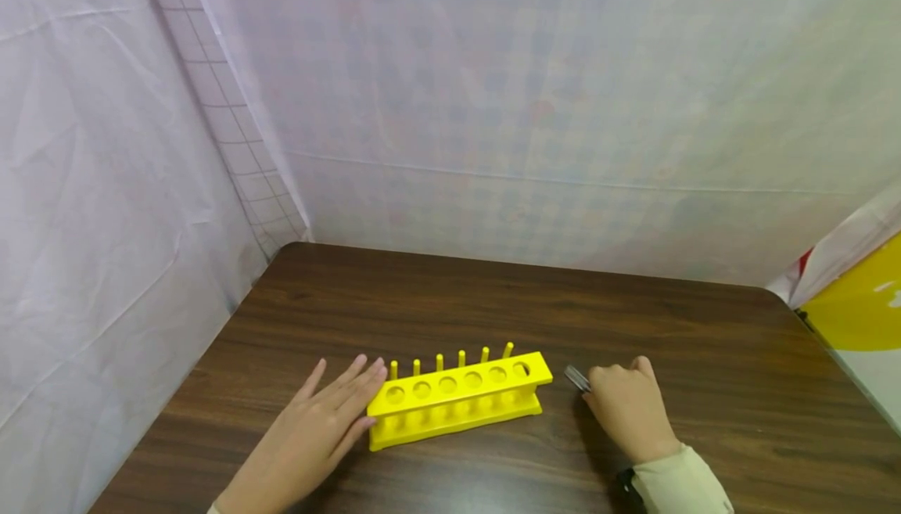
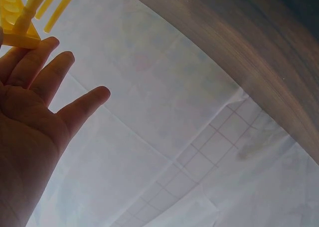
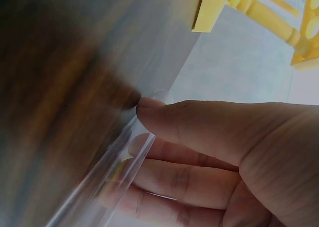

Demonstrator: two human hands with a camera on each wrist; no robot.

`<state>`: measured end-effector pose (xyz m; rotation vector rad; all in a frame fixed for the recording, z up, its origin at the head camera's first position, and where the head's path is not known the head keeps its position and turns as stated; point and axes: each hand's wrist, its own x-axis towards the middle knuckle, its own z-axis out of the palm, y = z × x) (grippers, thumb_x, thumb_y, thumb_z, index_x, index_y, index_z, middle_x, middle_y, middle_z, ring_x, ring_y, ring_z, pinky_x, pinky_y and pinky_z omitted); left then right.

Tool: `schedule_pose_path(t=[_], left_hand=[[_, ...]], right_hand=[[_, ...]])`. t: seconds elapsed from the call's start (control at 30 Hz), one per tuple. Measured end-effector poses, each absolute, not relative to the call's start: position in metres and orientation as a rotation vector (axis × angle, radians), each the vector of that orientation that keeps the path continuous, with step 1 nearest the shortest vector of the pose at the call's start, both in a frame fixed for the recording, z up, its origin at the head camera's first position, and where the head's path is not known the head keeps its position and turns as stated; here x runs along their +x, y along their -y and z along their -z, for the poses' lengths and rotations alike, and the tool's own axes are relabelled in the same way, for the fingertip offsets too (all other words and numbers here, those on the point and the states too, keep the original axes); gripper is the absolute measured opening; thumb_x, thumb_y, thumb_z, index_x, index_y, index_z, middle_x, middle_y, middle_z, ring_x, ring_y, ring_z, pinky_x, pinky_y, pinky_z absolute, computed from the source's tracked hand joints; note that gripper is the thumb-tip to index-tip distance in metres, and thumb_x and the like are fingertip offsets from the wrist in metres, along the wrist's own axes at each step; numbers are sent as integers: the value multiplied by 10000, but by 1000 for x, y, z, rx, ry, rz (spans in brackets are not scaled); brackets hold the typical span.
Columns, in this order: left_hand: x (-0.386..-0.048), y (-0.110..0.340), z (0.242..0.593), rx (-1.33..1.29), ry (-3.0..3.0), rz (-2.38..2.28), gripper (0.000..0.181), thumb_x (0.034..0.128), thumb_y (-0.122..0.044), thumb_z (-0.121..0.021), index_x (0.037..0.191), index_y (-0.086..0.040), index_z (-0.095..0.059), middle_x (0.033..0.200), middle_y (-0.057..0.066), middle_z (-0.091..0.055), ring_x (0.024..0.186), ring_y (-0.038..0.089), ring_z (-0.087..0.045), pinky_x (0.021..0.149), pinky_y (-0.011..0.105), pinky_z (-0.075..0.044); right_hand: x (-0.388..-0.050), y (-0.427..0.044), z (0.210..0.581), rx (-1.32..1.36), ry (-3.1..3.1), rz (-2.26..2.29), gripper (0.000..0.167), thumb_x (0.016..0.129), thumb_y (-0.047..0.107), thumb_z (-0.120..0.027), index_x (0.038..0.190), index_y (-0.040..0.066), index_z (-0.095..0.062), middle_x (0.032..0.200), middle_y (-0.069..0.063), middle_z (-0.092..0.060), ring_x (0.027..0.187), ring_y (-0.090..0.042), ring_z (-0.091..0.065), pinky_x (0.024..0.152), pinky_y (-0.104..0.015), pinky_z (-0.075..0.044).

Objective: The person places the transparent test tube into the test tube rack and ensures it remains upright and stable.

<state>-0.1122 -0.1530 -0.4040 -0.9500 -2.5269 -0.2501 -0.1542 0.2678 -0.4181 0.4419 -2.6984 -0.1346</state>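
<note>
Extended from the lower left with the left hand (image 1: 317,429), back upward, against the left end of the yellow rack (image 1: 457,397). Straight in the fingers, with the little one splayed wide and the thumb at the near corner; touching the rack without clenching, a released grip.

Angled in from the lower right with the right hand (image 1: 626,410), back also upward. Clenched in this grip, between thumb and curled fingers: a clear tube (image 1: 577,379), tilted and pointing up and left, near the rack's right end but apart from it. Worn at this wrist, a dark strap (image 1: 628,486) beside a pale sleeve (image 1: 681,484).

Standing upright on the dark, wood-grained tabletop (image 1: 436,295), aslant with its right end farther back. Rounded at the tabletop's far corners, glossy in front of the rack. Hung behind, a faintly checked cloth (image 1: 535,107); at left, a creased white sheet (image 1: 91,185) beside a gridded strip (image 1: 225,107); at far right, a yellow panel (image 1: 862,310).
</note>
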Motion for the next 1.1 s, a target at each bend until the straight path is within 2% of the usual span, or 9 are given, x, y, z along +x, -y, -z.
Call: schedule_pose_path(t=[0.33,0.5,0.67,0.93,1.1], left_hand=[[-111,153,404,-944,2539,248,619,969,-260,-720,1527,-101,-505,1582,44,-453,1427,265,-475,1114,654,-386],[-112,153,405,-945,2534,241,632,975,-272,-705,1545,-113,-481,1582,48,-455,1428,263,-474,1116,652,-384],[-112,153,405,-945,2526,241,615,988,-286,-679,1544,-112,-482,1589,40,-439,1426,264,-478,1118,652,-383],[-112,153,405,-950,2512,237,607,996,-297,-660,1544,-107,-482,1584,46,-447,1417,271,-488,1115,652,-389],[-112,153,406,-946,2523,239,618,990,-293,-672,1547,-110,-477,1587,40,-442,1422,266,-482,1118,651,-387]], right_hand=[[-154,-271,415,402,2730,89,345,701,163,-939,622,112,-608,519,8,-576,433,-151,-507,658,-437,-384],[-153,-276,407,362,2822,-24,252,774,183,-902,692,129,-670,562,67,-587,483,-90,-489,697,-468,-413],[-152,-276,393,344,2812,-117,172,782,175,-901,754,113,-743,611,54,-666,499,-80,-533,728,-513,-443],[-144,-275,373,327,2779,-214,150,816,184,-886,791,95,-768,626,56,-691,503,-69,-564,790,-569,-447],[-139,-274,362,302,2752,-233,176,847,211,-862,874,57,-781,617,48,-694,486,-68,-551,801,-574,-438]])
